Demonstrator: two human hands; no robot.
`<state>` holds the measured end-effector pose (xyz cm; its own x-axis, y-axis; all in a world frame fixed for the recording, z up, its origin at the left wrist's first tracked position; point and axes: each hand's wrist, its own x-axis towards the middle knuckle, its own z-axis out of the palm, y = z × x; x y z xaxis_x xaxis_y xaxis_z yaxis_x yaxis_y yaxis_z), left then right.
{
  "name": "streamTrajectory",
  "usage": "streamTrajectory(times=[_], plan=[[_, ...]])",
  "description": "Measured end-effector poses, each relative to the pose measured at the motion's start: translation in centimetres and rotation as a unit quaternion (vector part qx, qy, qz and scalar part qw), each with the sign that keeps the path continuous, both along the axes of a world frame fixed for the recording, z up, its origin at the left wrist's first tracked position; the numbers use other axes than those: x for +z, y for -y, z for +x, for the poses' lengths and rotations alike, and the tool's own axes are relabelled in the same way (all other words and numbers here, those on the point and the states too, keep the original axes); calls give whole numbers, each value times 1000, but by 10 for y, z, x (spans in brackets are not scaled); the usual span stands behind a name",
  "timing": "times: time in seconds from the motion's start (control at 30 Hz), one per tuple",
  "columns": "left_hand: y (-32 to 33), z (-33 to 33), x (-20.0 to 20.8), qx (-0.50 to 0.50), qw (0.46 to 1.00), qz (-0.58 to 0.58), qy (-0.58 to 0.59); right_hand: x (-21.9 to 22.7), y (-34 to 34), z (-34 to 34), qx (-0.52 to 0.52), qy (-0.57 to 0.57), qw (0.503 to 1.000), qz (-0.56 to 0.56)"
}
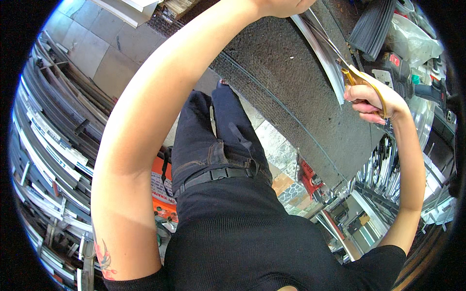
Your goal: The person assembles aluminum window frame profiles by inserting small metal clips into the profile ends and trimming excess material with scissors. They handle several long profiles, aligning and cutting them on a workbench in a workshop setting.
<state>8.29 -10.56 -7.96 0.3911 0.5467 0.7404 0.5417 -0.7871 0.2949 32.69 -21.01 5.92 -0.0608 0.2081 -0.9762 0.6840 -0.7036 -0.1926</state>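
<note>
My right hand (367, 104) is closed around the yellow-gold handles of a pair of scissors (357, 73), whose long metal blades point up and left over the bench. Its thumb and fingers are curled at the loops. At the top edge my left hand (286, 7) is partly cut off by the frame. Its fingers look curled in, but what they hold, if anything, is hidden. Between the hands, a long pale strip (326, 63) runs beside the blades, above the bench's dark carpeted top (272, 53).
Dark pleated material (374, 28), a clear plastic bag (415, 42) and a power drill (431, 92) are at the right. Many metal profiles (53, 140) are stacked along the left. More upright profiles (383, 162) stand below my right forearm. An orange-red case (164, 186) sits beside my hip.
</note>
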Motion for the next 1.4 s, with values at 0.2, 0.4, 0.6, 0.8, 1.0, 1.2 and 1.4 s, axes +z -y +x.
streamTrajectory(times=[0.2,0.4,0.6,0.8,1.0,1.2,1.4], plan=[[-1,-1,-1,-15,1000,5,22,-1,2,-2,35,0,999,19],[-3,0,-4,-10,1000,3,-2,-3,-1,4,44,11,999,23],[0,-5,-1,5,1000,-18,-24,-3,19,-12,0,31,999,45],[8,-8,-1,-22,998,12,52,-9,63,-40,-48,37,975,214],[6,-9,-4,-16,999,36,37,16,66,-67,21,116,962,245],[9,-5,-10,8,999,38,33,37,45,-85,94,156,960,214],[6,-3,-18,-58,993,59,83,64,12,-101,70,152,978,121]])
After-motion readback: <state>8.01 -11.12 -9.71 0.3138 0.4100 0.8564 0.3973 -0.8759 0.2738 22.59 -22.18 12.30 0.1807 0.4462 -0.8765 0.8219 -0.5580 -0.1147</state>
